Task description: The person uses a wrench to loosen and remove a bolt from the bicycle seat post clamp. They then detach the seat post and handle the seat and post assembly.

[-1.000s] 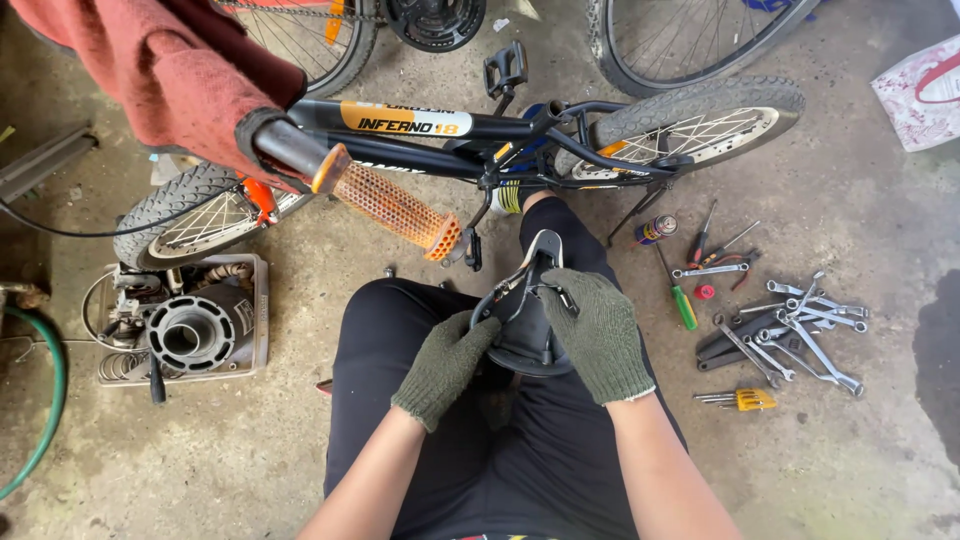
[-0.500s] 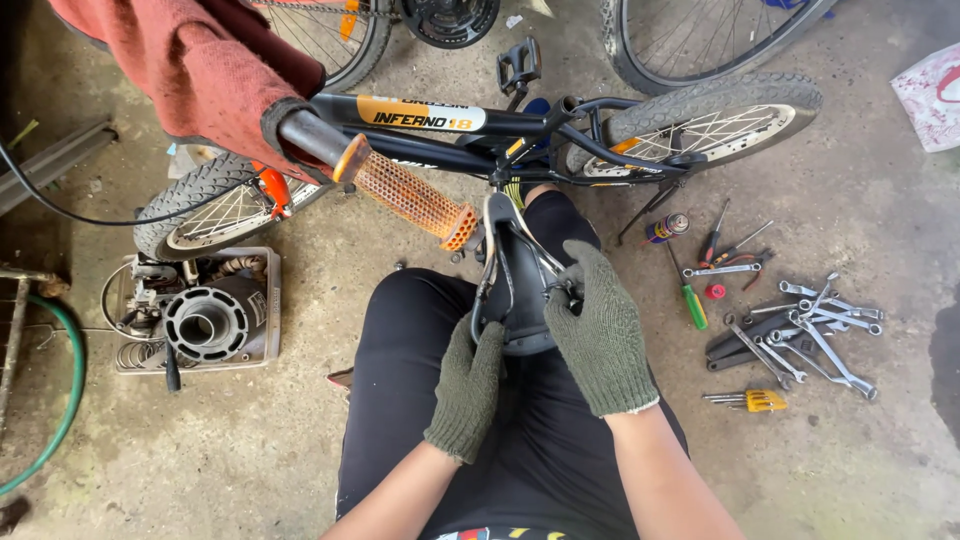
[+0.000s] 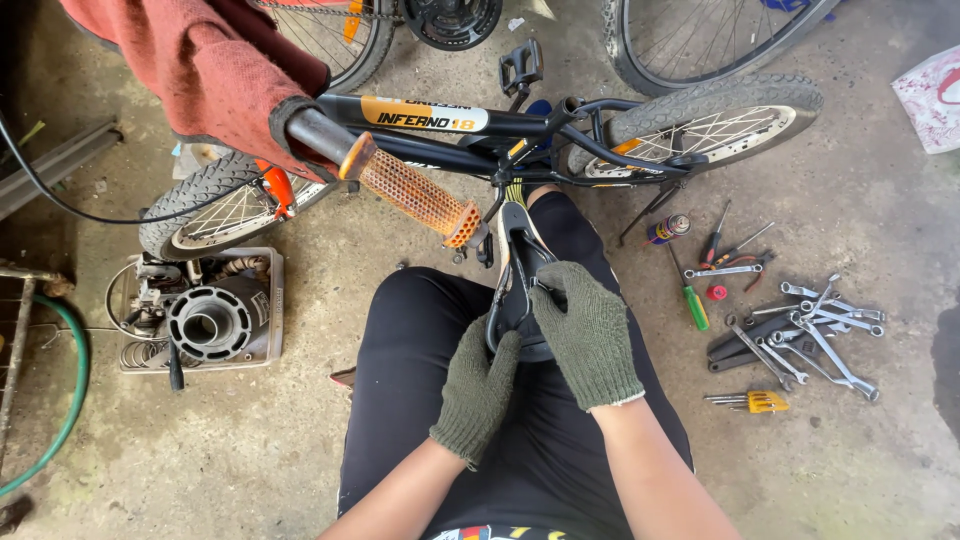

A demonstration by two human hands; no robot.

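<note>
I sit on the concrete floor in black trousers, wearing green knit gloves. A black bicycle saddle lies upside down on my lap, its rails showing. My left hand cups the saddle's near left edge. My right hand grips its right side, fingers curled over the rails. A small black bicycle with an orange panel on the frame lies on its side just beyond my knees. Its orange handlebar grip points toward the saddle.
Wrenches, screwdrivers and a small spray can lie spread on the floor at my right. An engine part on a tray sits at left, by a green hose. A red cloth drapes the handlebar. Other bicycle wheels stand behind.
The saddle has turned in my hands, its nose now pointing away toward the bicycle. My left hand slid down to its near edge; my right hand moved over the rails.
</note>
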